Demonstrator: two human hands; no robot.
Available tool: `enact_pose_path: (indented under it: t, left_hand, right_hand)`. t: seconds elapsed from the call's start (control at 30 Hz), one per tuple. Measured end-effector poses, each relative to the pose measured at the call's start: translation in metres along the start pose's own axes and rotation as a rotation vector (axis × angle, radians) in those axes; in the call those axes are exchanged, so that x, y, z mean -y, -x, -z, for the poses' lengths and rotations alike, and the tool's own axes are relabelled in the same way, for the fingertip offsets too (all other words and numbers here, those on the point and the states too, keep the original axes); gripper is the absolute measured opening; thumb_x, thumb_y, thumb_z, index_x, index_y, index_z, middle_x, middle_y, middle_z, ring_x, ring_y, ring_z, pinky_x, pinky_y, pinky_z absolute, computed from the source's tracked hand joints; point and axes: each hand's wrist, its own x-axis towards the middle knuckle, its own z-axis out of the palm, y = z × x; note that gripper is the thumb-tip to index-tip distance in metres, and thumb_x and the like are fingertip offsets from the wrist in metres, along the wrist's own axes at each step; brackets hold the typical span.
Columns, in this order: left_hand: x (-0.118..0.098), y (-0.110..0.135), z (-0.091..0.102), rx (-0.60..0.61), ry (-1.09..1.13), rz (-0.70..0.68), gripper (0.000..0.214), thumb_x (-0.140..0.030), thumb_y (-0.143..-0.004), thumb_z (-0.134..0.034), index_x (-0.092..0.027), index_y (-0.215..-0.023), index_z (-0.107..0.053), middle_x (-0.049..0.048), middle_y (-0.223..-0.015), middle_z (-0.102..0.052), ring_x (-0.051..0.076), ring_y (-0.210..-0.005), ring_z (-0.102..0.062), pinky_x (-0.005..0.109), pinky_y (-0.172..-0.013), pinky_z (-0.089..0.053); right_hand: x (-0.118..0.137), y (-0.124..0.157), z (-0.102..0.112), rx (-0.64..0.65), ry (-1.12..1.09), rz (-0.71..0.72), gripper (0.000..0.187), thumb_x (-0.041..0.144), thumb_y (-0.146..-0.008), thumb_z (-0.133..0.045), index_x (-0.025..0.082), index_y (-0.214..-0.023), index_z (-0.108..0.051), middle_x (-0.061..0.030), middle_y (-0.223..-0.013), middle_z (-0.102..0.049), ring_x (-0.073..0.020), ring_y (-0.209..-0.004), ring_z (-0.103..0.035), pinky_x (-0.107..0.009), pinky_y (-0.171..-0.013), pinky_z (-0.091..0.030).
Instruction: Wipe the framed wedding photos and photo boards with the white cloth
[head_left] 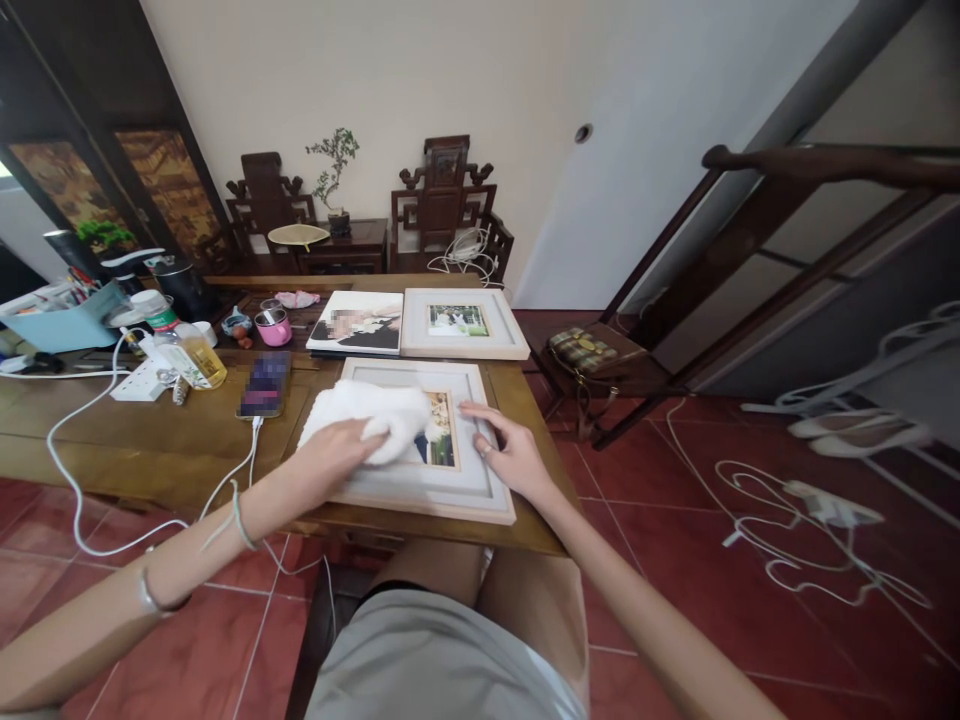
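A white-framed photo (480, 480) lies flat on the wooden table (180, 430) in front of me. My left hand (337, 450) presses a white cloth (375, 412) onto the frame's glass, fingers closed on the cloth. My right hand (510, 450) rests on the frame's right side with fingers spread, steadying it. The cloth hides the left part of the picture.
Beyond it lie a second white frame (461, 322) and an unframed photo print (356, 322). A phone (264, 387) on a white cable, a pink cup (273, 326), a bottle (196, 358) and a power strip (139, 384) sit to the left. Cables trail over the red tiled floor (795, 510).
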Motion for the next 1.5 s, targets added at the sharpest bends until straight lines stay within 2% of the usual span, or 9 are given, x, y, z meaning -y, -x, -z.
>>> enact_pose_path:
  t: [0.17,0.23,0.33,0.5,0.77,0.87,1.27,1.37,1.5]
  left_hand:
    - [0.035,-0.020,0.016,-0.250,-0.166,0.118,0.031,-0.001,-0.086,-0.043,-0.013,-0.110,-0.059,0.0168,-0.142,-0.044,0.028,-0.135,-0.037,0.044,-0.108,-0.034]
    - [0.047,-0.035,0.006,-0.204,-0.183,0.060,0.033,0.001,-0.085,-0.043,-0.013,-0.111,-0.059,0.0151,-0.151,-0.032,0.028,-0.141,-0.026,0.046,-0.111,-0.029]
    - [0.053,-0.056,-0.015,-0.066,-0.170,0.044,0.041,0.004,-0.081,-0.043,-0.012,-0.117,-0.056,0.0168,-0.148,-0.036,0.026,-0.140,-0.029,0.045,-0.110,-0.031]
    - [0.035,-0.055,-0.025,0.050,-0.121,0.073,0.046,0.006,-0.076,-0.042,-0.010,-0.118,-0.056,0.0177,-0.136,-0.050,0.026,-0.136,-0.037,0.039,-0.109,-0.034]
    - [-0.041,0.019,-0.008,0.147,0.013,0.118,0.062,0.006,-0.065,-0.048,-0.016,-0.123,-0.052,0.0149,-0.146,-0.039,0.027,-0.137,-0.035,0.041,-0.109,-0.036]
    - [-0.057,0.027,-0.007,0.151,0.018,0.113,0.066,0.006,-0.065,-0.049,-0.018,-0.126,-0.051,0.0143,-0.149,-0.035,0.031,-0.139,-0.031,0.046,-0.110,-0.034]
    - [0.029,-0.072,-0.028,-0.031,-0.106,0.179,0.050,0.001,-0.081,-0.043,-0.015,-0.127,-0.055,0.0135,-0.155,-0.023,0.034,-0.143,-0.015,0.052,-0.111,-0.027]
    - [0.024,-0.071,-0.026,0.039,-0.089,0.120,0.049,0.000,-0.084,-0.042,-0.018,-0.128,-0.054,0.0111,-0.153,-0.029,0.031,-0.142,-0.021,0.052,-0.111,-0.026]
    - [-0.013,-0.039,-0.016,0.200,-0.061,0.062,0.054,0.002,-0.078,-0.048,-0.019,-0.127,-0.055,0.0121,-0.152,-0.031,0.034,-0.140,-0.026,0.054,-0.108,-0.029]
  right_hand:
    - [0.001,0.000,-0.001,-0.008,-0.012,0.004,0.041,0.011,-0.071,-0.052,0.024,-0.107,-0.066,-0.0066,-0.123,-0.065,-0.0231,-0.118,-0.057,-0.043,-0.106,-0.039]
    - [0.002,0.000,-0.001,-0.008,-0.009,0.003,0.041,0.011,-0.071,-0.052,0.024,-0.107,-0.067,-0.0060,-0.123,-0.065,-0.0230,-0.119,-0.057,-0.043,-0.106,-0.039]
    - [0.003,-0.001,0.000,-0.003,-0.002,-0.003,0.041,0.011,-0.071,-0.052,0.025,-0.107,-0.067,-0.0057,-0.123,-0.065,-0.0226,-0.119,-0.057,-0.043,-0.106,-0.039]
    - [0.004,0.000,0.000,-0.004,-0.001,0.002,0.040,0.011,-0.072,-0.052,0.023,-0.107,-0.066,-0.0071,-0.123,-0.065,-0.0225,-0.119,-0.057,-0.042,-0.106,-0.039]
    - [0.003,-0.001,-0.002,-0.016,-0.018,-0.009,0.041,0.010,-0.071,-0.052,0.024,-0.106,-0.067,-0.0054,-0.123,-0.065,-0.0229,-0.119,-0.057,-0.043,-0.106,-0.039]
    - [0.002,-0.001,-0.002,-0.012,-0.010,-0.002,0.042,0.010,-0.071,-0.052,0.025,-0.107,-0.067,-0.0054,-0.123,-0.065,-0.0226,-0.118,-0.057,-0.043,-0.106,-0.039]
    - [0.002,0.000,0.000,0.007,0.016,0.020,0.042,0.011,-0.073,-0.050,0.023,-0.110,-0.066,-0.0072,-0.125,-0.064,-0.0226,-0.120,-0.056,-0.043,-0.107,-0.039]
    - [0.003,0.000,0.000,0.002,0.018,0.019,0.042,0.011,-0.073,-0.051,0.023,-0.110,-0.066,-0.0076,-0.124,-0.064,-0.0230,-0.120,-0.056,-0.042,-0.106,-0.039]
    - [0.003,0.000,-0.001,-0.010,0.011,0.020,0.042,0.010,-0.072,-0.051,0.024,-0.109,-0.066,-0.0062,-0.123,-0.065,-0.0223,-0.119,-0.056,-0.041,-0.106,-0.039]
